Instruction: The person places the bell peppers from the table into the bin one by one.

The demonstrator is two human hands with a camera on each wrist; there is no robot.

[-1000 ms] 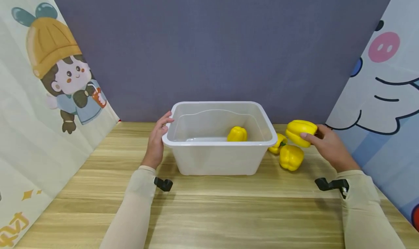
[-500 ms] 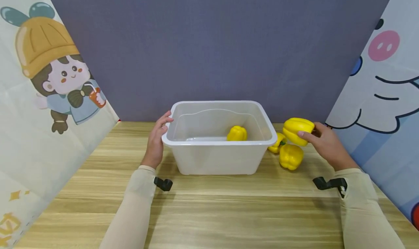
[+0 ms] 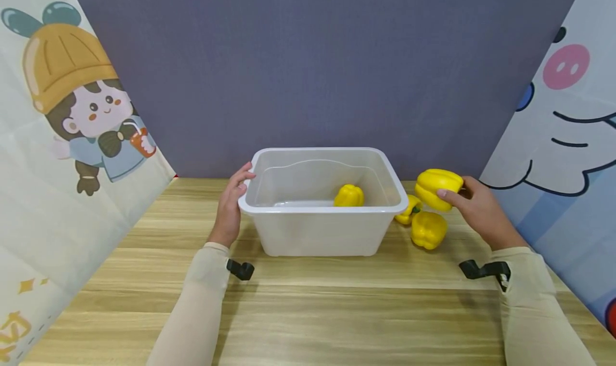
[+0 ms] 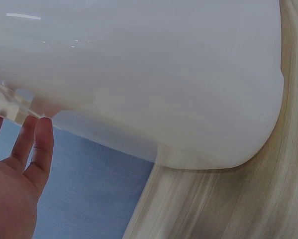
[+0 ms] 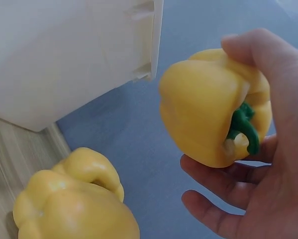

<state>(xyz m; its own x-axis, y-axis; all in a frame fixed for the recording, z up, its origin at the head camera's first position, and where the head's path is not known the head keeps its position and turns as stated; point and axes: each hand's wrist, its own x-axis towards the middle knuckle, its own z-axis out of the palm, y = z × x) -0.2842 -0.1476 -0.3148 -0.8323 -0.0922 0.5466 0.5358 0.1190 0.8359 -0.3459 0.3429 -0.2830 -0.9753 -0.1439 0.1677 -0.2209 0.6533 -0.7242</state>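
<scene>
In the head view, my left hand [image 3: 230, 208] rests against the left end of a white plastic bin [image 3: 317, 235]. Its fingers [image 4: 42, 144] look fairly straight, their tips touching the rim in the left wrist view; the thumb is hidden. My right hand [image 3: 483, 213] holds a yellow bell pepper [image 3: 435, 187] between thumb and fingers, off the table to the right of the bin. The green stem [image 5: 244, 127] faces the palm. Below it, two more yellow peppers lie on the table, a front pepper [image 3: 429, 230] and a back pepper [image 3: 408, 208]. Inside the bin sits another yellow pepper [image 3: 349, 196].
The wood-grain table [image 3: 308, 318] carries the bin and peppers. Behind stands a grey-blue panel [image 3: 317, 72]. Printed cartoon sheets flank it, a left sheet [image 3: 43, 205] and a right sheet [image 3: 587, 157]. Black mounts sit on both sleeves.
My right hand has carried the held pepper slightly left and up. My left hand, the bin and the other peppers stay in place.
</scene>
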